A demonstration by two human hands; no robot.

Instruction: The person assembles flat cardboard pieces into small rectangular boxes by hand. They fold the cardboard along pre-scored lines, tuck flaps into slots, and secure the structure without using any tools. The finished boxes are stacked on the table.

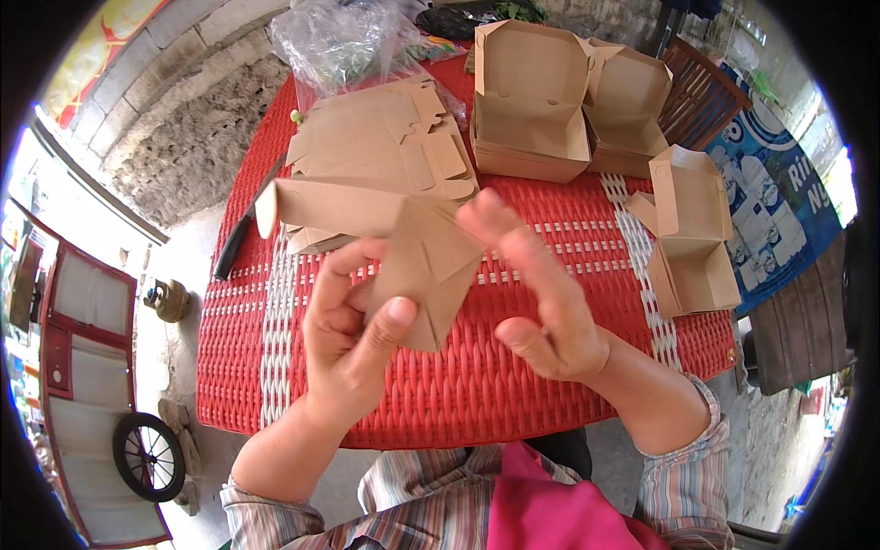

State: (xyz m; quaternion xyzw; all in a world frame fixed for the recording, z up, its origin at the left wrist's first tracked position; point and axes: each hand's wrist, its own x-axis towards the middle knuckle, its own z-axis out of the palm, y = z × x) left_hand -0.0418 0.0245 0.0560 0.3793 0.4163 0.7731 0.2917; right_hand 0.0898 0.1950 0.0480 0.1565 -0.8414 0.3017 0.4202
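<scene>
A partly folded brown cardboard food box [429, 289] is tilted up above the near half of the table. My left hand [346, 335] grips its lower left side, thumb in front and fingers bent behind. One long flap of the box reaches out to the left. My right hand [561, 312] is at the box's upper right edge with fingers stretched and thumb apart; its fingertips are blurred, so I cannot tell whether they touch the cardboard. Behind the box lies a pile of flat, unfolded cardboard blanks [353, 137].
The red and white woven table [513, 394] bears folded open-lidded boxes in a left stack [532, 151], a right stack [628, 110] and a nearer box [694, 261]. A black-handled knife [234, 240] lies at the left edge. Clear plastic bags [335, 41] lie at the back.
</scene>
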